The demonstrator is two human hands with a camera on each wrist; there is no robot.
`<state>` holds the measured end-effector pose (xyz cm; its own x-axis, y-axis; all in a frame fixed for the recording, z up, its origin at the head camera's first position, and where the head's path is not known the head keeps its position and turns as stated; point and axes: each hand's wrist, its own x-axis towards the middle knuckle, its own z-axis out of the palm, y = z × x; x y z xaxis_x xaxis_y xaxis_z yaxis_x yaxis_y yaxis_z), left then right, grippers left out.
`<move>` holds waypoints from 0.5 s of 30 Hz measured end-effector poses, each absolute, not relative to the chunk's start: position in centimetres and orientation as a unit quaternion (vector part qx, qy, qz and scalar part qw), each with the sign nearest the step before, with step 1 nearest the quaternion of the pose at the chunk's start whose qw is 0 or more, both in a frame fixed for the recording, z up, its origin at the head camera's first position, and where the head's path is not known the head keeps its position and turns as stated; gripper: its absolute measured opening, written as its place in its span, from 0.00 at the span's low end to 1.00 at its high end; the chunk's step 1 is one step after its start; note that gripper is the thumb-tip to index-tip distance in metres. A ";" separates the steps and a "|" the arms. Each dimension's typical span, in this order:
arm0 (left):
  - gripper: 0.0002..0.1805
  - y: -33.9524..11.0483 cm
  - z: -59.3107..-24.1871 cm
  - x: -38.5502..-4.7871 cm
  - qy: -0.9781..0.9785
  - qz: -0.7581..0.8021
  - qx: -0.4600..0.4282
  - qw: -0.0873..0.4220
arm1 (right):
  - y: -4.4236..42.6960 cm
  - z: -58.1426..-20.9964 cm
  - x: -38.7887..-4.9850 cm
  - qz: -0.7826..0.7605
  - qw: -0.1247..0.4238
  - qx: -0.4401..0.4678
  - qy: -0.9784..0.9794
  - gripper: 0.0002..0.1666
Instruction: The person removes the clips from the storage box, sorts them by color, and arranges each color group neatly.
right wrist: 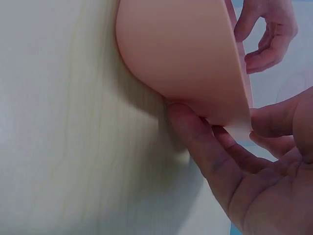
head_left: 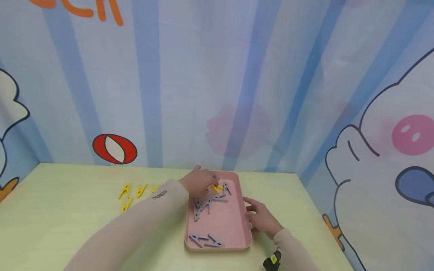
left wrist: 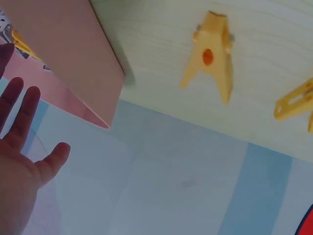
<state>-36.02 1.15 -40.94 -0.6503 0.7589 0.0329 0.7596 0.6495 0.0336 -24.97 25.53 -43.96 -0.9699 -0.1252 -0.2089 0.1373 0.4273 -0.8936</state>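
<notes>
My left hand (head_left: 200,181) is over the far left part of the pink tray (head_left: 230,229), its fingertips close above a yellow clip (head_left: 217,189). Its fingers are spread and loosely bent in the left wrist view, with no clip seen gripped. Around the yellow clip, several grey clips (head_left: 197,212) lie in the tray, and more are at its near end. My right hand (head_left: 264,219) holds the tray's right side, one digit low against the outer wall (right wrist: 181,54) and others at the rim.
Several yellow clips (head_left: 125,190) lie on the pale table (head_left: 78,199) left of the tray, some close to my left sleeve (head_left: 135,226). A striped, cartoon-printed curtain (head_left: 179,94) rises behind the table's far edge.
</notes>
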 end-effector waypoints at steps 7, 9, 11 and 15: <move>0.16 2.5 -41.3 -36.0 -0.920 -0.008 -0.393 0.004 | 25.4 -43.8 -24.9 -0.535 0.133 -0.001 0.834 0.36; 0.16 2.8 -41.6 -36.1 -0.921 -0.006 -0.388 0.003 | 25.4 -43.8 -24.9 -0.534 0.134 -0.002 0.835 0.36; 0.15 3.0 -41.8 -36.2 -0.923 -0.008 -0.385 0.004 | 25.3 -43.7 -24.9 -0.532 0.133 -0.006 0.836 0.36; 0.14 3.3 -42.2 -36.4 -0.925 0.003 -0.380 0.006 | 25.1 -43.5 -24.8 -0.532 0.131 -0.010 0.837 0.35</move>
<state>-36.38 3.27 -42.19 -0.7105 0.7036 0.0097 0.7036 0.7106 -0.0101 -24.78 25.12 -43.52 -0.9653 -0.1562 -0.2095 0.1234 0.4341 -0.8924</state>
